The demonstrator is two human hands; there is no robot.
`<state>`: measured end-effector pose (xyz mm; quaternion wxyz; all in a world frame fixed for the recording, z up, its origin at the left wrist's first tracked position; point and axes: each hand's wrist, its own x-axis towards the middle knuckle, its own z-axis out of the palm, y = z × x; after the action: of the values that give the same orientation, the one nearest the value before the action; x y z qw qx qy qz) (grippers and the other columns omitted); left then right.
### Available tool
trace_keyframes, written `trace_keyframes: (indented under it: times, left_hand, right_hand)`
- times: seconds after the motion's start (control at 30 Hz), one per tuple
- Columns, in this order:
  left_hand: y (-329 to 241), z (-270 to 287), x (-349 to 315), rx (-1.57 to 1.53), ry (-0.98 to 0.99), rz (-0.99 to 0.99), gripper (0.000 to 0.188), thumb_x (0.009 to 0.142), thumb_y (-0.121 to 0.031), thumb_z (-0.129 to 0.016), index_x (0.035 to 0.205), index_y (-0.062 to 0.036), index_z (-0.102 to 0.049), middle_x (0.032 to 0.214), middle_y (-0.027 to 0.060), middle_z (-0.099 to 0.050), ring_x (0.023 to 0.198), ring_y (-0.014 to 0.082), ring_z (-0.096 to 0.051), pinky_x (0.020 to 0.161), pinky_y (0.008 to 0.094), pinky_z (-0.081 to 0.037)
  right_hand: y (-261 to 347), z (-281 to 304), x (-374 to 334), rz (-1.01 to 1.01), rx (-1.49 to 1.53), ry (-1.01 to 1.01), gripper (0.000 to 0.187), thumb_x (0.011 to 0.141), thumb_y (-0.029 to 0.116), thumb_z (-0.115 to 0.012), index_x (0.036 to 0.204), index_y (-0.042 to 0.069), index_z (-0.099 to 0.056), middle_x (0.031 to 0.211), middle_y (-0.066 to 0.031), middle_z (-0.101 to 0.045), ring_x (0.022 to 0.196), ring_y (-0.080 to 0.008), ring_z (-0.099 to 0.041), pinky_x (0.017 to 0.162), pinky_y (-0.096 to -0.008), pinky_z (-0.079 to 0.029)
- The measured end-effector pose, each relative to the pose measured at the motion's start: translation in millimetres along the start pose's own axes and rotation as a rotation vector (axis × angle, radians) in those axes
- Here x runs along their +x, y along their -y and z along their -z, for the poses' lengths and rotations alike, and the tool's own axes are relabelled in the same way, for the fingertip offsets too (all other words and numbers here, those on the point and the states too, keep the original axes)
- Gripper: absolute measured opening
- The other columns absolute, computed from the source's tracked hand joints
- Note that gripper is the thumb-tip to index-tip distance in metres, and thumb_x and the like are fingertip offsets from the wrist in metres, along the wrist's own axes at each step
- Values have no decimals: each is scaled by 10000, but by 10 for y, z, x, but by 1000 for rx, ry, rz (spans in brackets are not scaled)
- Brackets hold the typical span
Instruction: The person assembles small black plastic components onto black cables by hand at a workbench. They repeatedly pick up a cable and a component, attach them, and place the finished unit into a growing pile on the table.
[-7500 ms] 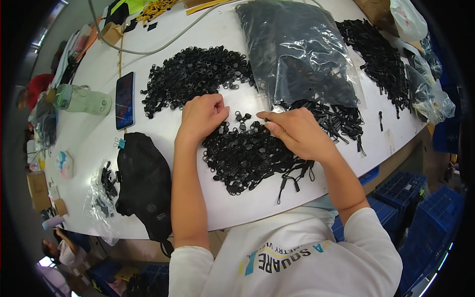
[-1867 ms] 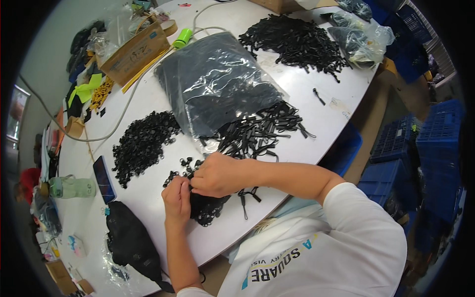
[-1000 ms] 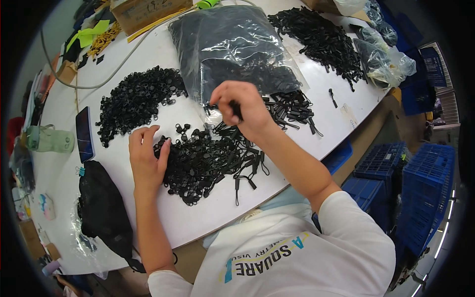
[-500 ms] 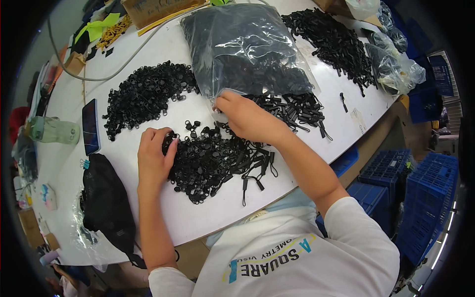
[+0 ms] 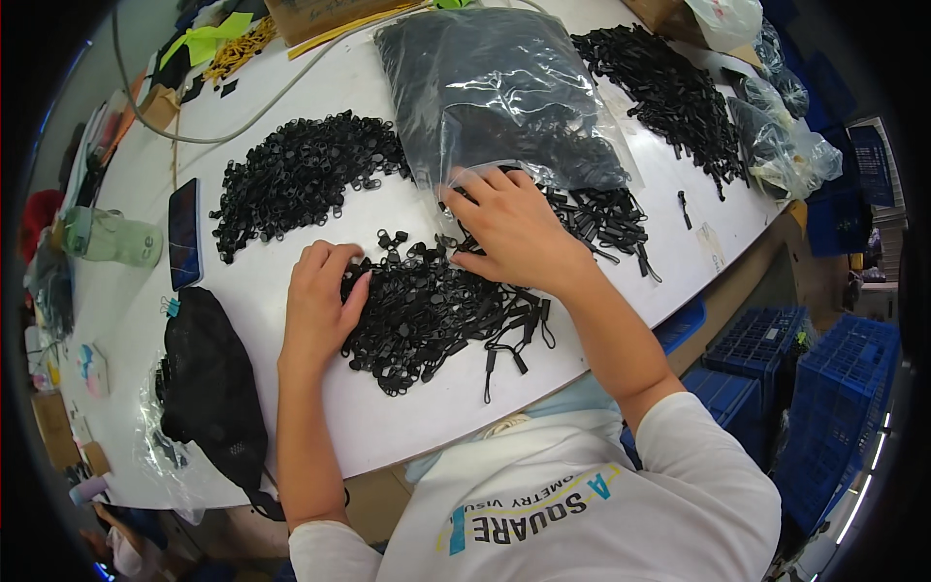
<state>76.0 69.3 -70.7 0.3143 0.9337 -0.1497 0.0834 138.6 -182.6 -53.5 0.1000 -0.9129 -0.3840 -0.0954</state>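
My left hand (image 5: pixel 322 303) rests at the left edge of a near pile of small black looped pieces (image 5: pixel 407 320), which look like zipper parts. Its fingers are bent against the pile and the thumb stands apart; I see nothing gripped. Over the far side of that pile, my right hand (image 5: pixel 512 228) is open, palm down with fingers spread. Its fingertips are at the lower edge of a clear plastic bag (image 5: pixel 504 87) with black pieces inside. Black cord pulls (image 5: pixel 606 223) lie at the bag's lower edge, beside my right hand. A few more cord pulls (image 5: pixel 514 349) stick out of the near pile.
Another pile of black looped pieces (image 5: pixel 301 175) lies far left, and a heap of cord pulls (image 5: pixel 669 97) far right. A phone (image 5: pixel 184 233), a green bottle (image 5: pixel 114 238) and a black mesh bag (image 5: pixel 208 388) line the left. Blue crates (image 5: pixel 834 407) stand right of the table.
My right hand has gone from closed fingers at the bag's edge to spread fingers, palm down. My left hand stays by the near pile. The whole view has shifted slightly.
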Motion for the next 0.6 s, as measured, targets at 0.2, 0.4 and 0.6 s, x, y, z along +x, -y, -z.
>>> trace_keyframes:
  times: [0.2, 0.4, 0.6]
  left_hand:
    - [-41, -29, 10, 5, 15, -12, 238, 756, 8, -658, 987, -36, -616, 907, 103, -520, 846, 265, -536, 752, 346, -442]
    - [22, -44, -9, 17, 1, -12, 175, 736, -4, -666, 894, -39, -599, 876, 86, -534, 843, 274, -522, 753, 366, -413]
    - [21, -47, -12, 74, -11, -9, 144, 722, 3, -666, 840, -33, -591, 843, 83, -525, 828, 273, -515, 744, 372, -408]
  right_hand:
    - [-4, -180, 131, -107, -40, 85, 498, 820, 340, -648, 1189, 21, -547, 1058, -149, -580, 996, -267, -549, 785, -395, -398]
    - [-83, -167, 134, -111, 146, 189, 294, 857, 272, -621, 989, 18, -554, 775, -134, -629, 727, -297, -615, 740, -414, -409]
    - [-129, -53, 95, -57, 243, 108, 163, 873, 170, -593, 828, 38, -508, 704, -106, -568, 700, -334, -568, 719, -418, -387]
